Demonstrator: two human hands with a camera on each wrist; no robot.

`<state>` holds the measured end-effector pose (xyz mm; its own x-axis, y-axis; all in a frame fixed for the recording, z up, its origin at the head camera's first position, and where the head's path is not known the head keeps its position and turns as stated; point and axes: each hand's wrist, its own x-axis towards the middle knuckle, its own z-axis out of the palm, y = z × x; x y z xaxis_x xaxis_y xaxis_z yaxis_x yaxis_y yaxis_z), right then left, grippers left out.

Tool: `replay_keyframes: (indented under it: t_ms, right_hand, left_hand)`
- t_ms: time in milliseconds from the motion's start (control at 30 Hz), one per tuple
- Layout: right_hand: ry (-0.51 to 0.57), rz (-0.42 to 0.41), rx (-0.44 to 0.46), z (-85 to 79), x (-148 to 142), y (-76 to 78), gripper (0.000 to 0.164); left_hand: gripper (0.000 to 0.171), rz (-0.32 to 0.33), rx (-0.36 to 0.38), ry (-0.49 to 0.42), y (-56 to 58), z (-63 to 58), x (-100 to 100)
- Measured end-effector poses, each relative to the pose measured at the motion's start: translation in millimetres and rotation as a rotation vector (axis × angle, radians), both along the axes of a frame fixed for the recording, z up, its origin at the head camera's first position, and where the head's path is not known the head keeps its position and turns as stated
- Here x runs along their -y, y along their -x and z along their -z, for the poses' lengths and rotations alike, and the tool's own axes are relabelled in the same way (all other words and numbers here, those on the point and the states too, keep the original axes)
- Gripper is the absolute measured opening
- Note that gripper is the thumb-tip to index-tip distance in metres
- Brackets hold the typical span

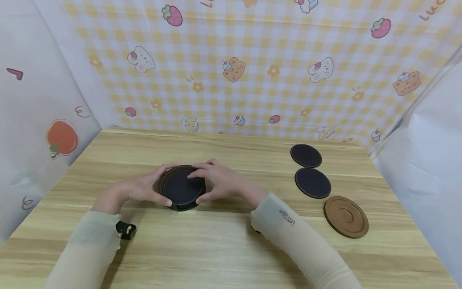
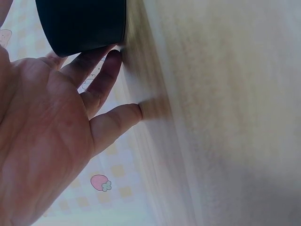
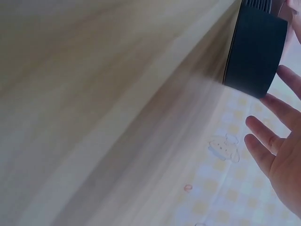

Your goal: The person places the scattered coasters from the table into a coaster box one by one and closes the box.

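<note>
In the head view, a round dark coaster holder (image 1: 161,185) sits left of the table's middle, with a black coaster (image 1: 182,189) lying inside it. My left hand (image 1: 143,188) grips the holder's left side, thumb at the front and fingers round the back. From the right, my right hand (image 1: 224,180) holds it too, its thumb at the front rim and a finger reaching over the coaster. The right wrist view shows stacked coaster edges (image 3: 258,4) in a gap of the holder's wall. The holder's smooth side (image 2: 84,26) fills the top of the left wrist view.
Two black coasters (image 1: 306,155) (image 1: 313,183) lie flat at the back right of the wooden table (image 1: 216,257). Nearer the front is a brown round lid (image 1: 355,228) with a raised ring. A checked cloth (image 1: 252,96) hangs behind the table.
</note>
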<state>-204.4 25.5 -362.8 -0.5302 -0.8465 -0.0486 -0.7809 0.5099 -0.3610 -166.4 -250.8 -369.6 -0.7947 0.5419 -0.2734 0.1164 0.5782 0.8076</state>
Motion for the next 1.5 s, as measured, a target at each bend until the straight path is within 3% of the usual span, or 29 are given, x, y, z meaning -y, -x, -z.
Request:
replay_keyframes:
  t_ms: [333,867,1500]
  right_hand:
    - [0.017,0.077,0.024,2.6,-38,5.8,0.068]
    - [0.010,0.186,-0.020,-15.1,-123,14.7,0.065]
    - [-0.014,0.354,-0.091,-20.9,-211,4.5,0.062]
  left_hand:
    - [0.112,-0.024,-0.002,0.027,-1.7,0.3,0]
    - [0.112,-0.016,0.019,0.003,-0.7,-0.1,0]
    - [0.111,-0.024,0.014,0.002,-2.8,-0.1,1]
